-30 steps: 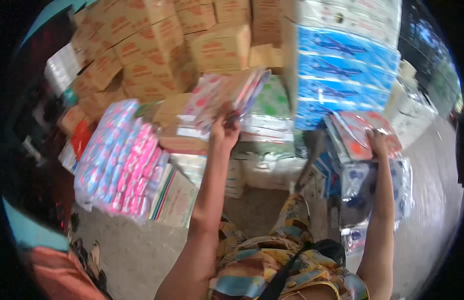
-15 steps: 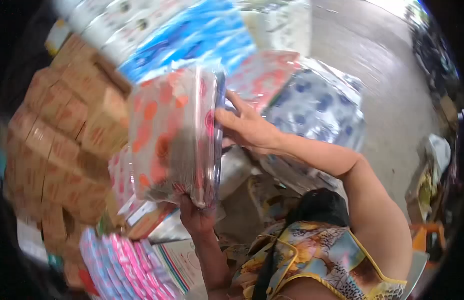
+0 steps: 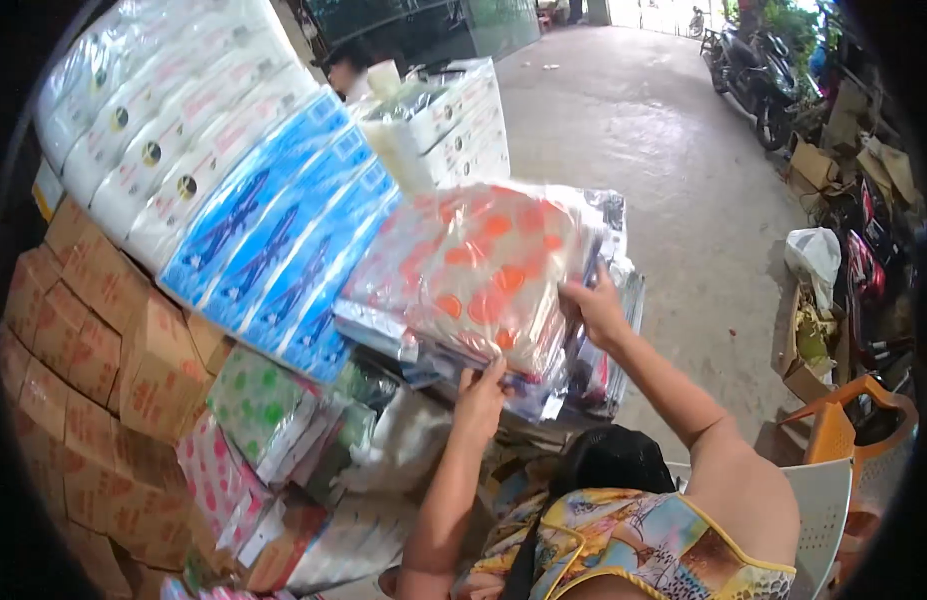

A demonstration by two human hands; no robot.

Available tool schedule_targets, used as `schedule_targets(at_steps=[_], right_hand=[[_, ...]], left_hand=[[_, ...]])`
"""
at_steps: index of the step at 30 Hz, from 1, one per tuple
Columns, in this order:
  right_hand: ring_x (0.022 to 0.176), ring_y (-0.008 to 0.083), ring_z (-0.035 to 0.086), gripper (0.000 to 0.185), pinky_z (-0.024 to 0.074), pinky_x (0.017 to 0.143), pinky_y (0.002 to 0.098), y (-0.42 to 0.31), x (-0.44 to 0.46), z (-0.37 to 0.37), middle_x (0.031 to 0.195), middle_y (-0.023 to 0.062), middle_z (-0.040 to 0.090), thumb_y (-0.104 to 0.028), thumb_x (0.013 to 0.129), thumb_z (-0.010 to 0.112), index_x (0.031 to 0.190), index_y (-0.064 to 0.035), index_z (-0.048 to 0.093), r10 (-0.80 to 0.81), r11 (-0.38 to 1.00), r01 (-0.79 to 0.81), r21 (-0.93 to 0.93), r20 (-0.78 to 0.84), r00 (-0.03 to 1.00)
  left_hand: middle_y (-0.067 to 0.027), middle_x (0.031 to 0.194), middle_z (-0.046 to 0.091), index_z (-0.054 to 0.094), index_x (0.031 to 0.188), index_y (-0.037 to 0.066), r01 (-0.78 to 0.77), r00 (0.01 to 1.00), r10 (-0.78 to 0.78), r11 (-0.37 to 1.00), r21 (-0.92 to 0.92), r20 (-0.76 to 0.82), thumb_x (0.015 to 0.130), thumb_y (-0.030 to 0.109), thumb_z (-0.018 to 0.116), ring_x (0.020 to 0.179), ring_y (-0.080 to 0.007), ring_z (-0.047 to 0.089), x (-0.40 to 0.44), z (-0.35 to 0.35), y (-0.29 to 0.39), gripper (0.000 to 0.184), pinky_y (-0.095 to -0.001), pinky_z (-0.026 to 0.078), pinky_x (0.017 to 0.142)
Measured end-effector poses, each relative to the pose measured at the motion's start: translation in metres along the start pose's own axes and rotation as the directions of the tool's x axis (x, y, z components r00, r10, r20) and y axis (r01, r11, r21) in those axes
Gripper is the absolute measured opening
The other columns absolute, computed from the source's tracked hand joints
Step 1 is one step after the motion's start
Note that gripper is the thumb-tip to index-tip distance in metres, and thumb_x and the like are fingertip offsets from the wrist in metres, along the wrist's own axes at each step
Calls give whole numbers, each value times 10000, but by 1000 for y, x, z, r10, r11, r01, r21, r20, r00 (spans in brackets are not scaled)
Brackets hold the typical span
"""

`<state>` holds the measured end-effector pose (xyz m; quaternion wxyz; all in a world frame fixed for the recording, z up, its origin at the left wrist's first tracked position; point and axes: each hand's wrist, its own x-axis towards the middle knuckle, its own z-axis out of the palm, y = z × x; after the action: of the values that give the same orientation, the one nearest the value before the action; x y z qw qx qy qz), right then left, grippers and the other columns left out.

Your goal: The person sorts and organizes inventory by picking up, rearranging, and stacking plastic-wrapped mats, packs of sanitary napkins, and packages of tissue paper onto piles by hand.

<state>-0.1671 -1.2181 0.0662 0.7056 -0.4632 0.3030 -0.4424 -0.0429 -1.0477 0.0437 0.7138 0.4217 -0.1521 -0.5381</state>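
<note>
A flat, plastic-wrapped package with orange-red dots (image 3: 473, 275) lies over a stack of similar wrapped packages (image 3: 628, 345). My left hand (image 3: 480, 400) grips its near edge, thumb on top and the other fingers partly hidden underneath. On its right edge, my right hand (image 3: 595, 305) is closed, with the thumb over the top and fingers along the side. Darker wrapped layers show beneath the dotted package; whether they are held with it I cannot tell. Left of my left hand are a green-dotted package (image 3: 253, 400) and a pink-dotted package (image 3: 213, 465).
Blue tissue packs (image 3: 273, 240) and white paper rolls (image 3: 133, 130) rise at the back left. Brown cartons (image 3: 103, 440) fill the left side. Orange and white chairs (image 3: 853, 440) stand at right, near boxes and a parked motorbike (image 3: 753, 75). A person (image 3: 345, 75) is partly visible behind.
The orange-dotted package, held upright before, has been laid flat on the stack, away from me and rightward. Both hands moved with it. The view has tilted up, showing more floor.
</note>
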Motion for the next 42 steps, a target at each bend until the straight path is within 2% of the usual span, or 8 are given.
schedule_targets(at_steps=[6,8,19,26,35,39,41,42], right_hand=[[596,125,524,730,438,499,238,3,10,5,789,85,526,-1,690,595,1268,42,150,8,998,-8,68,-1,1000],[639,133,528,496,450,551,261,4,15,11,793,81,534,-10,674,600,1110,0,364,6,998,-2,70,-55,998],[646,89,486,371,402,557,225,-22,4,5,756,27,514,-152,742,589,1043,-5,429,9,970,-14,-244,-21,1000],[1112,292,390,608,326,909,343,-22,-8,9,1238,191,388,-160,750,567,1266,11,296,-380,686,322,-653,56,923],[1147,221,374,440,295,959,333,-28,-51,90,1230,126,407,-107,812,540,1209,8,390,-349,833,496,-244,464,814],[1180,257,342,526,281,965,360,-26,-49,110,1251,148,388,-157,770,600,1227,-22,376,-363,599,640,-481,549,753],[1187,277,330,614,265,973,372,-15,-32,93,1261,157,376,-210,723,647,1238,-32,364,-391,94,841,-534,757,524],[1211,300,292,684,250,979,396,-12,-39,96,1291,166,332,-248,679,675,1256,-74,351,-326,117,800,-588,738,590]], left_hand=[[-15,922,527,426,1049,112,-59,991,66,996,59,-115,782,173,608,743,-110,516,-9,4,-3,329,-242,395,593],[-24,924,526,412,1087,99,-91,989,99,993,71,-114,777,172,616,724,-118,518,-10,-1,-2,378,-237,397,596],[-47,872,558,443,1102,78,-117,951,126,992,50,-281,816,177,560,807,-165,561,-50,-31,10,325,-267,428,636],[-33,871,561,468,1077,93,-130,939,121,992,-5,-322,820,198,554,820,-159,565,-64,-56,6,291,-257,424,629],[14,889,539,476,1017,145,-208,910,145,970,-126,-388,780,345,593,854,-120,541,-87,-93,8,332,-250,397,675],[-2,865,542,479,960,126,-339,830,233,932,-128,-506,772,353,600,821,-132,545,-112,-116,23,318,-269,405,677],[-14,851,553,517,899,120,-400,806,241,895,-197,-541,765,346,606,802,-141,552,-122,-140,17,277,-282,416,688],[-13,834,559,537,861,120,-444,780,250,867,-225,-574,767,334,603,784,-140,555,-128,-149,16,243,-291,419,701]])
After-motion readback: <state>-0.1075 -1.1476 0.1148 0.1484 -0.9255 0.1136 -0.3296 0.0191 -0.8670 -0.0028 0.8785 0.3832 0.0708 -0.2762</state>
